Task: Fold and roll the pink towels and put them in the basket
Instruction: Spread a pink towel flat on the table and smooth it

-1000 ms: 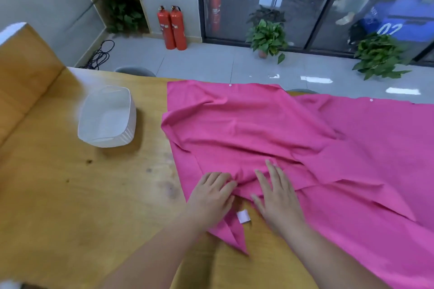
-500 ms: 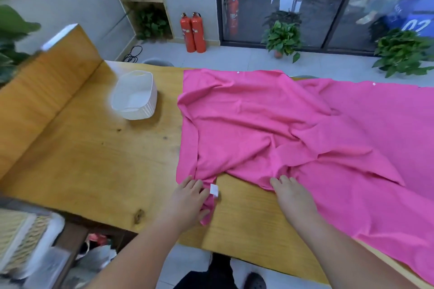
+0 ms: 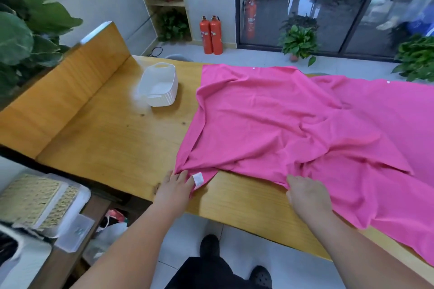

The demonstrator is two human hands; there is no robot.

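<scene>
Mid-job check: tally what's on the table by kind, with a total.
Pink towels: 2, the crumpled towel on top and the second towel partly under it at the right
White basket: 1
Total: 3

One view only: wide-angle cam on my head, pitched forward and down. Close range: left hand (image 3: 175, 189) and right hand (image 3: 305, 192) sit low centre, forearms exiting the bottom edge. Surface (image 3: 112, 143) runs diagonally mid-frame, pink towel (image 3: 281, 119) filling the right half. Below its near edge: floor (image 3: 237, 234), my shoes (image 3: 209, 245). Top edge reaches the glass doors (image 3: 305, 2). Edges bow.
</scene>
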